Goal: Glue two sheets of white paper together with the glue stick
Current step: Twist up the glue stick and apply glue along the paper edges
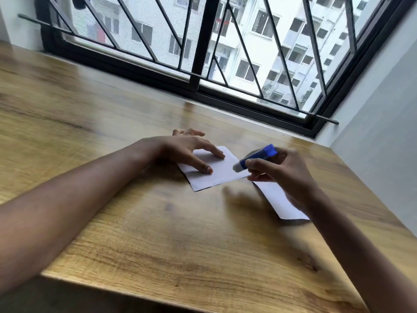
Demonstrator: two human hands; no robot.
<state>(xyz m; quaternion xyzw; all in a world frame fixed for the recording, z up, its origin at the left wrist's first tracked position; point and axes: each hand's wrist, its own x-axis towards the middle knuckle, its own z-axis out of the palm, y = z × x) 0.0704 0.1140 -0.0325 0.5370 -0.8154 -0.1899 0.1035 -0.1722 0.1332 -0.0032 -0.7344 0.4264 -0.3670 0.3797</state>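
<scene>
A wooden table with a warm, streaked grain and a slight sheen fills most of the view; its near edge is rounded at the corner. On it lie 2 small white paper sheets, both flat and matte. The left sheet is a rough rectangle turned at an angle, with a thin dark shadow line along its near edge. The left hand rests on it palm down, fingers spread and open, with 2 fingertips pressing the paper's left part.

The right hand is closed around a glue stick, a short cylinder with a blue body and a pale tip. The stick is tilted, tip down and to the left, at the right edge of the left sheet; motion blur makes it unclear whether the tip touches the paper. The far end of the stick is also smeared by blur, so its cap or base shape is hard to read.

The right sheet lies just to the right and nearer, largely hidden under the right hand and wrist; only a slanted strip and 1 near corner show. Whether the 2 sheets touch cannot be told.

Beyond the far table edge stands a window with a black metal frame and slanted bars.
</scene>
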